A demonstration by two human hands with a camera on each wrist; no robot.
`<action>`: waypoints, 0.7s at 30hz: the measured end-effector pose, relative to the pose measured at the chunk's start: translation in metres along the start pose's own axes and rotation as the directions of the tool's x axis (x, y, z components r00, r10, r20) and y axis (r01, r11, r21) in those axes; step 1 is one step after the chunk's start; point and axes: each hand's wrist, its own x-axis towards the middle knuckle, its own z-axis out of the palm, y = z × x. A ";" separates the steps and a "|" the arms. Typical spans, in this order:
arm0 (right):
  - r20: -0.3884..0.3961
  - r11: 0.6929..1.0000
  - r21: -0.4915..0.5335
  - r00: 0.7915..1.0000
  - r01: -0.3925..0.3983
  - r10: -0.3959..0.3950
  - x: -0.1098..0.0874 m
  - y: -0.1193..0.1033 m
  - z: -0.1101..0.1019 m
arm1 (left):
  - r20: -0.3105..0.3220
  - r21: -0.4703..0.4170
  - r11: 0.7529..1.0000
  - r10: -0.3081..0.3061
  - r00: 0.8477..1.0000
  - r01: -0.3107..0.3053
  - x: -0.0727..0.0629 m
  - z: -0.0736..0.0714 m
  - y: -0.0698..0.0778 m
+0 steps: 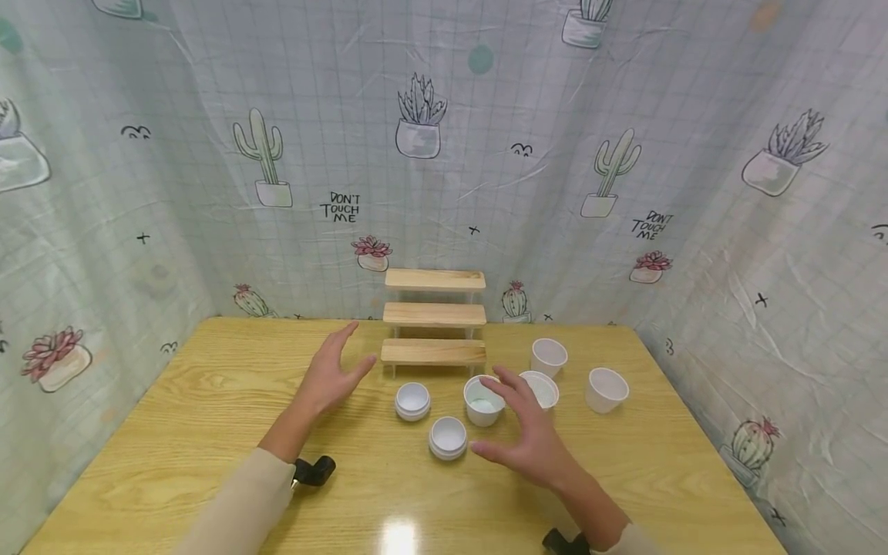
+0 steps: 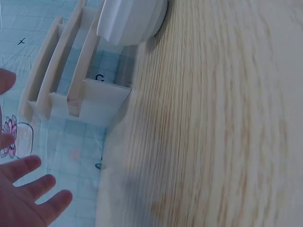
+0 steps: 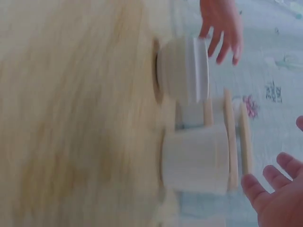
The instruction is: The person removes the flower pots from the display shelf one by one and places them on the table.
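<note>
A wooden table [image 1: 229, 385] is enclosed left, right and far by cactus-printed curtains [image 1: 444, 200]; light [image 1: 398, 536] is reflected near.

Downward head view, low wrist views, rack [image 1: 434, 314] in all

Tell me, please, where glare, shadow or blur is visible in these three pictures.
Head view: a bright glare spot on the table at the bottom edge; left wrist view: bluish cast, soft dark patches on the table near the stepped shelf; right wrist view: table grain smeared, white cups soft-edged.
</note>
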 end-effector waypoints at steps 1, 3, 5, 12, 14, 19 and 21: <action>-0.003 1.000 0.022 1.000 0.001 -0.001 0.000 -0.001 0.003 | 0.004 -0.018 1.000 -0.014 1.000 0.014 0.001 0.002 0.000; -0.011 0.998 0.061 1.000 0.006 -0.005 -0.001 -0.003 0.009 | 0.015 -0.048 0.998 -0.040 0.999 0.041 0.001 0.004 0.001; -0.018 0.995 0.100 1.000 -0.004 0.006 -0.002 -0.006 0.015 | 0.028 -0.095 0.993 -0.063 0.998 0.065 0.003 0.008 0.001; -0.025 0.962 0.261 0.996 -0.076 0.086 -0.006 -0.017 0.032 | 0.074 -0.264 0.957 -0.103 0.992 0.119 0.007 0.019 -0.002; -0.018 0.944 0.306 0.990 -0.126 0.138 -0.008 -0.020 0.037 | 0.084 -0.286 0.951 -0.103 0.991 0.122 0.008 0.022 -0.003; -0.008 0.893 0.372 0.961 -0.254 0.276 -0.011 -0.024 0.047 | 0.117 -0.327 0.933 -0.118 0.986 0.150 0.011 0.026 -0.003; -0.013 0.882 0.381 0.952 -0.277 0.304 -0.012 -0.024 0.050 | 0.131 -0.342 0.924 -0.133 0.982 0.171 0.013 0.028 -0.002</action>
